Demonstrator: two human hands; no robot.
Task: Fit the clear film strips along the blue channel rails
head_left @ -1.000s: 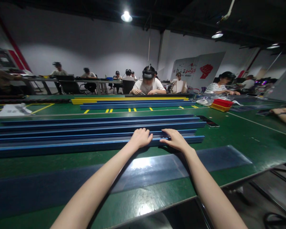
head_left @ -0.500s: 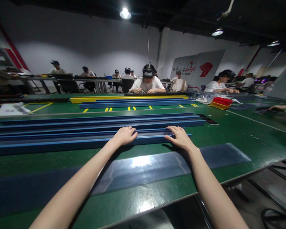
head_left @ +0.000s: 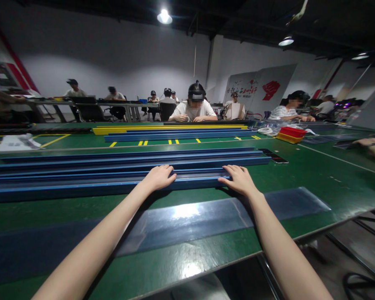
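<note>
My left hand lies across the nearest long blue channel, its fingers bent over the far rim and the thumb toward the near wall. Farther right, my right hand grips the same channel near its right end in a similar way. Part of the channel's rims and its end are covered by the hands. Just behind it lies another blue channel, parallel to it. A clear plastic strip rests flat on the green table, beneath my forearms.
Farther back are more blue channels and a yellow one. A phone lies past the channels' right ends, with a red bin beyond. A co-worker sits opposite, and another person's hand shows at right.
My hands have moved slightly apart along the channel, the left one leftward and the right one rightward. The channel looks unmoved.
</note>
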